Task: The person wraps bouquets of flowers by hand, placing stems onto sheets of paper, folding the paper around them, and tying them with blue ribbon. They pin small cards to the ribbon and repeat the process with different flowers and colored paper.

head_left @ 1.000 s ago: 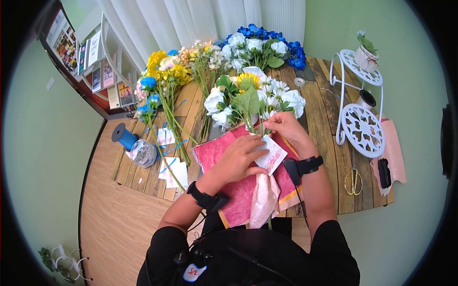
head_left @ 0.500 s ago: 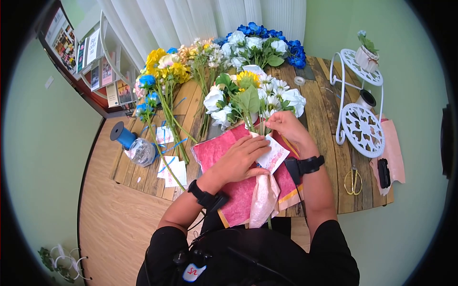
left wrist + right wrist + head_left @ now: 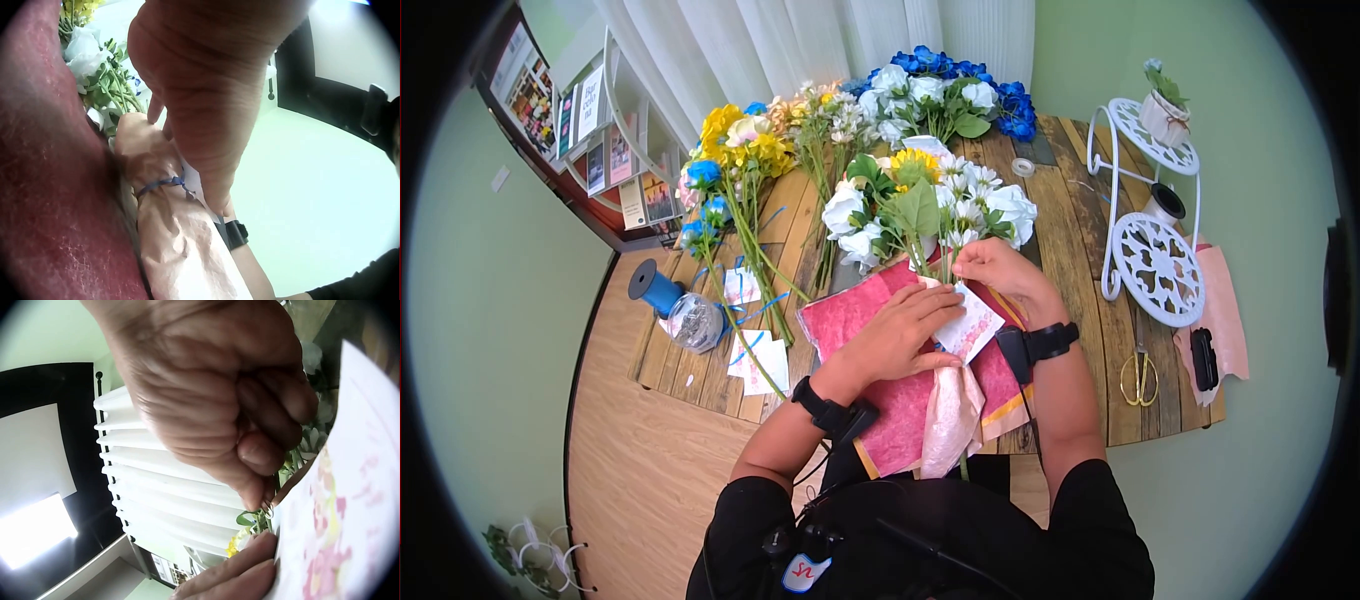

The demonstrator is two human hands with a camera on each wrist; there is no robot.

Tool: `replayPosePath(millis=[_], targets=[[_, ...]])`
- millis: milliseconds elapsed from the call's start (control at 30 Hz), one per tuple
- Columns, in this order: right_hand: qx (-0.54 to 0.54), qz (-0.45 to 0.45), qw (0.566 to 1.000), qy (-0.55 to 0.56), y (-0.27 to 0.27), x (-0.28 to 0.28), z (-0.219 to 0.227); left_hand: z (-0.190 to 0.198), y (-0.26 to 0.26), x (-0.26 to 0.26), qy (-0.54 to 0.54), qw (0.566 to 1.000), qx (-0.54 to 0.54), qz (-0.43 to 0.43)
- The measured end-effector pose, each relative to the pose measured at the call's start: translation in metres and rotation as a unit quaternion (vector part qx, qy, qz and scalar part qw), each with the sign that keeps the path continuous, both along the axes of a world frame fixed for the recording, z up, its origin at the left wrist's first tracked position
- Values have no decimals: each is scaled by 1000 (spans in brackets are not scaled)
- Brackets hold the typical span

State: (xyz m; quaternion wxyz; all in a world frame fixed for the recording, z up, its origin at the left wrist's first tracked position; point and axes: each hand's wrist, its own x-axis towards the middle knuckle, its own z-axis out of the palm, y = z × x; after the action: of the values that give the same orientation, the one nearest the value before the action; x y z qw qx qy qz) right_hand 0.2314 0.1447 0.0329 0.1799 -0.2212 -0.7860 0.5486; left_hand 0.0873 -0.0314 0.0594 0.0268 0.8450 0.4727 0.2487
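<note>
In the head view, a small white card (image 3: 971, 326) with a pink flower print lies against the pale paper wrap (image 3: 948, 425) of a bouquet. My left hand (image 3: 905, 335) presses the card with fairly straight fingers, thumb at its lower edge. At the card's top edge my right hand (image 3: 998, 268) pinches a small silver wire clip (image 3: 269, 510), its other fingers curled in. A thin blue ribbon (image 3: 164, 184) is knotted round the wrap. White blooms (image 3: 862, 245), a sunflower (image 3: 915, 168) and daisies (image 3: 972, 190) fan out beyond the hands. Red wrapping sheets (image 3: 845, 322) lie beneath.
On the left are loose stems with yellow flowers (image 3: 765, 155), more cards (image 3: 762, 362), a blue ribbon spool (image 3: 656, 286) and a clear jar (image 3: 696, 322). Gold-handled scissors (image 3: 1140, 380) and a white tiered stand (image 3: 1157, 265) are at right. Blue flowers (image 3: 1015, 110) lie at the back.
Both hands stay almost still at the card. The head view shifts slightly; nothing is visibly taken up or let go.
</note>
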Motion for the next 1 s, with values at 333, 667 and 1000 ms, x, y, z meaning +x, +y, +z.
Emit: replayPosePath(millis=[333, 667, 1000], targets=[[91, -19, 995, -38, -13, 3, 21, -1, 0, 1, 13, 1000, 0, 7], [389, -7, 908, -158, -34, 12, 52, -3, -2, 1, 24, 1000, 7, 14], [391, 3, 887, -247, -44, 16, 57, -6, -2, 1, 30, 999, 8, 20]])
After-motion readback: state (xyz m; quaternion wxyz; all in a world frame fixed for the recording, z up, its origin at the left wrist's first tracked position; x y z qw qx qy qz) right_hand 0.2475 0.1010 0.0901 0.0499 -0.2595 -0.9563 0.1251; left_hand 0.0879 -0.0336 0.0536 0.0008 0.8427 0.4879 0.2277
